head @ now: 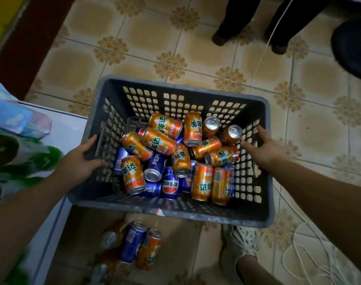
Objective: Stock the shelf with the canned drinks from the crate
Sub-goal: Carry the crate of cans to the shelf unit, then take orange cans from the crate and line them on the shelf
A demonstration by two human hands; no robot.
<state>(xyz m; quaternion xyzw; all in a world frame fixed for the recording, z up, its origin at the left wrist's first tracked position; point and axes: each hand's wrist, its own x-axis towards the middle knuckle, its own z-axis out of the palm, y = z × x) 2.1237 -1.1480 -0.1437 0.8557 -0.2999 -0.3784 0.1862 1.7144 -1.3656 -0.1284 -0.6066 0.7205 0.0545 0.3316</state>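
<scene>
The person is holding the grey slatted crate [175, 214] in the middle of the frame with both hands set well apart, one on each short side. The left hand [81, 161] is gripping the crate's left wall, fingers wrapped round its rim. The right hand [263, 149] is grasping the right wall, apparently with the thumb reaching inside and the fingers lying along the rim. Inside, the orange cans [159, 140] and blue cans [170, 184] are lying jumbled on their sides, a couple standing near the far right corner. A few loose cans [132, 245] are lying below the crate at the lower centre, blurred, beside a white ledge [66, 128] running down the left of the frame. Whether that ledge is the shelf itself cannot be told. The step in hand seems to be positioning the crate close to the stocking spot; hardly any drinks are looking placed yet. The next move is likely calling for setting the crate down steadily on the tiled floor [134, 29], clear of the shoe [243, 241] and the white cord [311, 249] at the lower right, then freeing one hand to pick a can.
</scene>
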